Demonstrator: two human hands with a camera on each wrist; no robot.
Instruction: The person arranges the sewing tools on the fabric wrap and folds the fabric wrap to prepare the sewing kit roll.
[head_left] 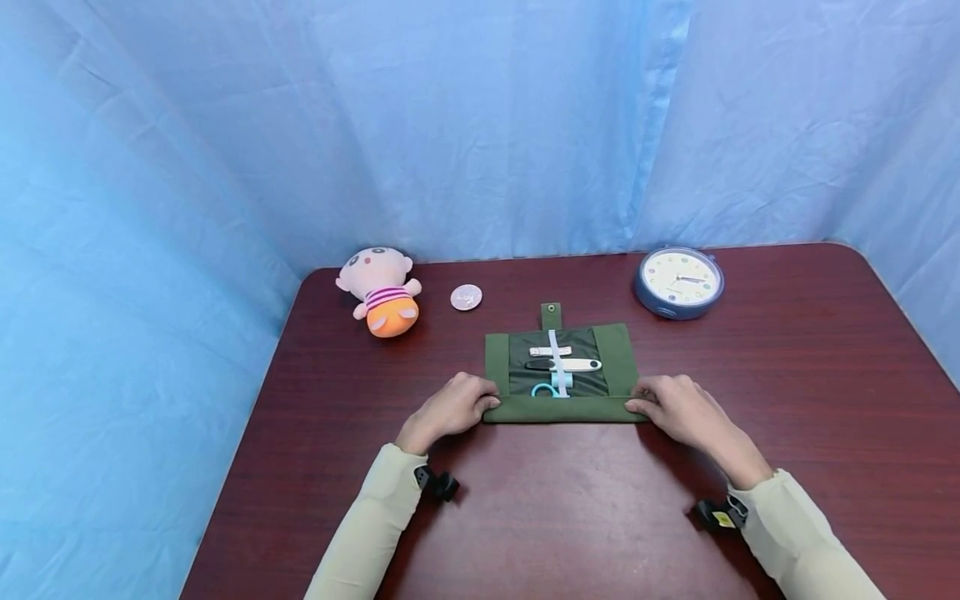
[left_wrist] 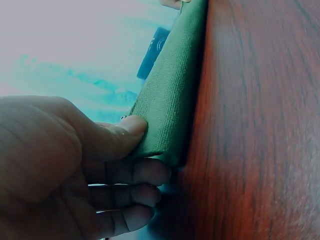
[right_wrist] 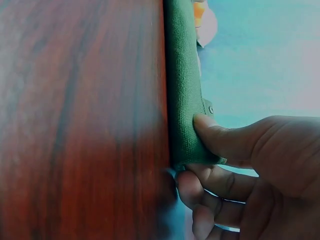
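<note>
A green fabric tool pouch lies spread on the table, its near edge folded over into a flat band. Under its white elastic strap sit a nail clipper, a black-and-white knife-like tool, a light blue item and blue-handled scissors, partly covered by the fold. My left hand pinches the fold's left end, the thumb on top in the left wrist view. At the right end my right hand pinches it likewise, its thumb against the cloth. A snap tab points away from me.
A plush doll lies at the back left, beside a round whitish disc. At the back right is a blue round clock. Blue curtains hang behind the dark red wooden table.
</note>
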